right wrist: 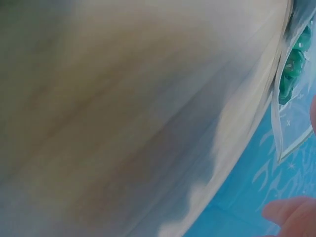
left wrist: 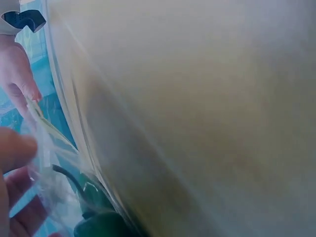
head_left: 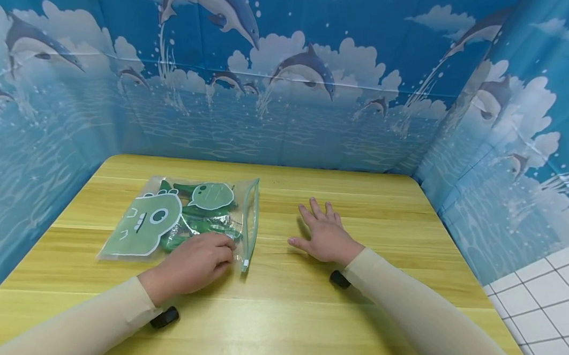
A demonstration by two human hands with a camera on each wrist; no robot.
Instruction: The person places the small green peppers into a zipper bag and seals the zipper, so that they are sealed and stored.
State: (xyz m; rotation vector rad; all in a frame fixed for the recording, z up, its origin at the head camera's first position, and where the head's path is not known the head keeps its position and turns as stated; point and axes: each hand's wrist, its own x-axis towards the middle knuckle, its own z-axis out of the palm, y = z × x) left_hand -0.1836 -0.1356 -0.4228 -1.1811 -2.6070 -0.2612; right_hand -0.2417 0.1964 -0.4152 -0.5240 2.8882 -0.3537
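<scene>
A clear plastic zip bag printed with a green cartoon monster lies on the left half of the table. Inside it are several glossy green pieces that look like peppers; the left wrist view shows one dark green piece beside a thin curved stem. My left hand grips the bag's near side, close to its zip end, with clear film between thumb and fingers in the left wrist view. To the right of the bag, my right hand is held with fingers spread, apart from the bag and holding nothing.
The yellow wood-grain table has rounded far corners. Blue dolphin-print curtains stand behind it and at both sides. White tiles show at the right. Each wrist carries a small black device.
</scene>
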